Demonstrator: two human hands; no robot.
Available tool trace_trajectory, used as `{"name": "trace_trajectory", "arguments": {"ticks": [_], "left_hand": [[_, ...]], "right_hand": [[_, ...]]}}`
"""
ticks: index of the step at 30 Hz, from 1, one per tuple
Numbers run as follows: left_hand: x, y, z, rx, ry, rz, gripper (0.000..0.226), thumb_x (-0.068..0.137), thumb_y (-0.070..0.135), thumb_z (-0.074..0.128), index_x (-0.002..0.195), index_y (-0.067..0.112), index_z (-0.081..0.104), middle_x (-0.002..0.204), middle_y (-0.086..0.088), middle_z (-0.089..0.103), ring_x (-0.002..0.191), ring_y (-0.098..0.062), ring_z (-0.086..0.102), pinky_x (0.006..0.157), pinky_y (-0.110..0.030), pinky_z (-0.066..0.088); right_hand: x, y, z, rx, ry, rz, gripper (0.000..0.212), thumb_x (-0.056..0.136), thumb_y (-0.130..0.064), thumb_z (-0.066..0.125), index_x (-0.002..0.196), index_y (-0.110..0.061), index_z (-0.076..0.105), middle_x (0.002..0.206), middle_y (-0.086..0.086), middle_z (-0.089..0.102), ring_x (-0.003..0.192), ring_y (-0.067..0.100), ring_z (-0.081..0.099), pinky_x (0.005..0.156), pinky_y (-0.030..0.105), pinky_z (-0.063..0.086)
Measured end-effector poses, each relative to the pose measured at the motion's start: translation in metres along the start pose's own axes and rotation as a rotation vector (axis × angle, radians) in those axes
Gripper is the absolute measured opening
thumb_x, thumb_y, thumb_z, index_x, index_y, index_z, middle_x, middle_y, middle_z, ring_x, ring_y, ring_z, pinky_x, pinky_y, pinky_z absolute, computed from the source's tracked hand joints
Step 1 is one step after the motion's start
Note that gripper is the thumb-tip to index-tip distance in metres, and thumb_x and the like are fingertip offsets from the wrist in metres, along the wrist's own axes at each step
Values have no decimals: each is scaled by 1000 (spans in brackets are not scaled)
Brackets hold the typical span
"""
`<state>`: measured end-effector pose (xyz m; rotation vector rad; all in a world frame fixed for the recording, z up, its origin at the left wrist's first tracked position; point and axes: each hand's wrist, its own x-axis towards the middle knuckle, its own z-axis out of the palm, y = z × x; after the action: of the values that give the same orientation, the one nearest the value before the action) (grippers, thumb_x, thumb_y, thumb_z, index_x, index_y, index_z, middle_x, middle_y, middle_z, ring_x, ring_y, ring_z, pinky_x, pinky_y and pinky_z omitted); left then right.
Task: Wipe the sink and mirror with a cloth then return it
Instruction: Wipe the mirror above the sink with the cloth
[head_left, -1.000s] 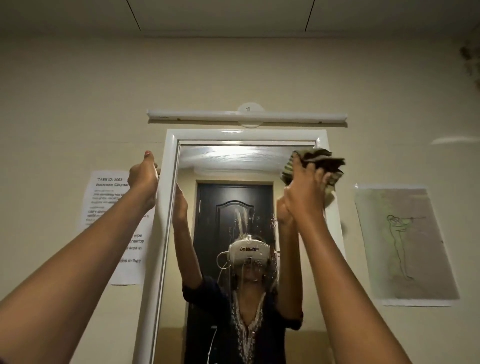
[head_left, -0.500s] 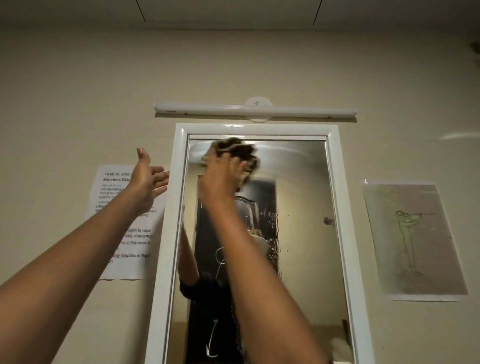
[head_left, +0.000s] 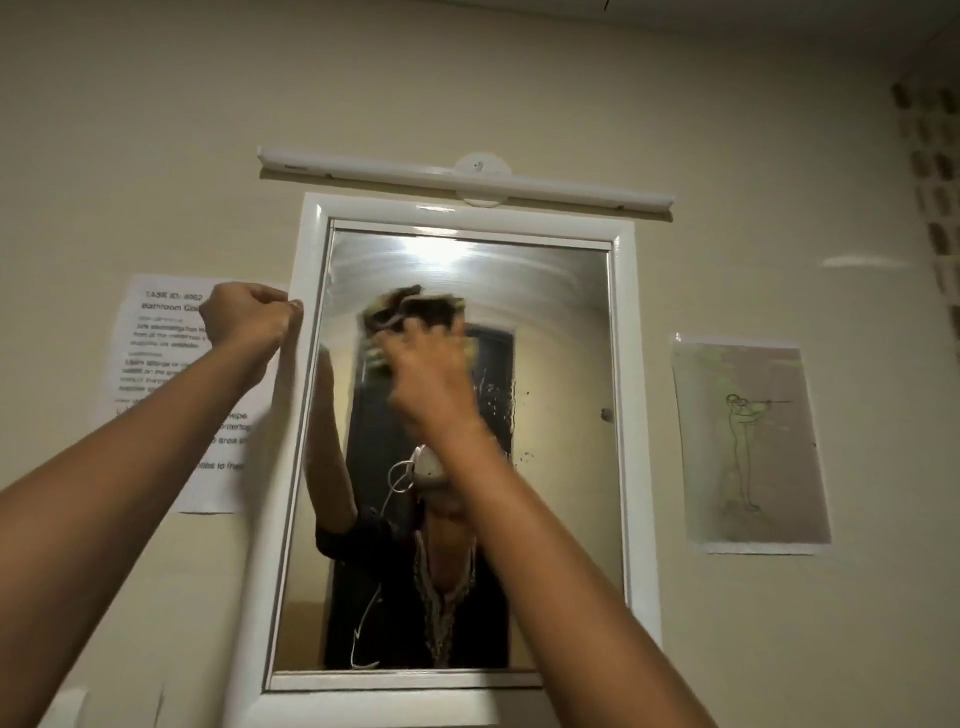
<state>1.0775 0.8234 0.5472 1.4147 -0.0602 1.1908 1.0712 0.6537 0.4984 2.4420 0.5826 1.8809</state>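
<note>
Crumpled cloth (head_left: 410, 317) — soft, light, bunches easily — pressed on upper-left glass of mirror (head_left: 561, 332) by right hand (head_left: 428, 384) grasping it; best gripped as a wad under the palm; left hand (head_left: 249, 317) clenched, holding nothing, at frame's left edge.
</note>
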Motion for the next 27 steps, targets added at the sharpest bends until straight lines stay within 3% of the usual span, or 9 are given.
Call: {"name": "trace_trajectory", "arguments": {"ticks": [4, 7, 12, 17, 20, 23, 26, 27], "left_hand": [[-3, 1, 3, -7, 39, -5, 35, 74, 11, 78, 108, 4, 70, 113, -13, 70, 98, -24, 68, 86, -22, 50], [-5, -2, 2, -7, 57, -2, 35, 74, 11, 78, 107, 5, 71, 111, -13, 71, 97, -24, 68, 87, -22, 50], [-10, -1, -5, -22, 37, -11, 32, 74, 8, 77, 105, 5, 71, 110, -13, 71, 98, -24, 68, 90, -26, 52], [-11, 0, -10, -6, -2, -2, 32, 75, 2, 75, 107, 4, 70, 112, -13, 70, 100, -23, 67, 93, -28, 52], [-13, -4, -11, 3, -6, -3, 32, 76, 3, 74, 108, 3, 70, 114, -14, 69, 101, -24, 67, 94, -30, 53], [-15, -10, -13, -3, -26, -3, 32, 76, 4, 74, 107, 1, 70, 112, -16, 70, 99, -26, 68, 94, -32, 53], [-19, -15, -20, 29, -40, -1, 29, 75, 3, 72, 104, 2, 71, 108, -14, 71, 100, -23, 66, 93, -28, 52], [-21, -17, -23, 49, -52, 0, 28, 74, 2, 71, 101, 2, 72, 106, -13, 71, 95, -22, 67, 86, -24, 54]], "right_hand": [[-24, 93, -35, 13, 79, 401, 72, 80, -7, 56, 141, -35, 31, 141, 13, 41, 131, 41, 33, 115, 57, 18], [-64, 126, -45, -39, 118, 528, 75, 81, -5, 51, 145, -34, 24, 140, 16, 40, 130, 39, 32, 113, 57, 24], [-139, 92, -17, -162, 101, 741, 72, 85, -10, 47, 148, -26, 17, 140, 21, 41, 130, 42, 33, 114, 56, 22], [-100, 54, -8, -49, 156, 850, 71, 88, -13, 49, 149, -22, 12, 144, 23, 36, 135, 43, 27, 117, 56, 11], [-57, 16, -2, 26, 124, 705, 78, 83, -8, 53, 148, -24, 13, 143, 23, 36, 134, 44, 27, 117, 56, 9], [-34, -47, 13, 126, -5, 365, 74, 83, -4, 46, 147, -23, 17, 146, 24, 31, 136, 47, 21, 116, 56, -1], [-40, -104, 31, 151, -175, 43, 45, 87, -10, 45, 132, -9, 45, 143, 25, 33, 133, 49, 25, 116, 57, -1], [-46, -115, 36, 131, -223, -37, 37, 88, -11, 46, 123, -5, 53, 141, 24, 36, 132, 47, 29, 116, 58, 1]]}}
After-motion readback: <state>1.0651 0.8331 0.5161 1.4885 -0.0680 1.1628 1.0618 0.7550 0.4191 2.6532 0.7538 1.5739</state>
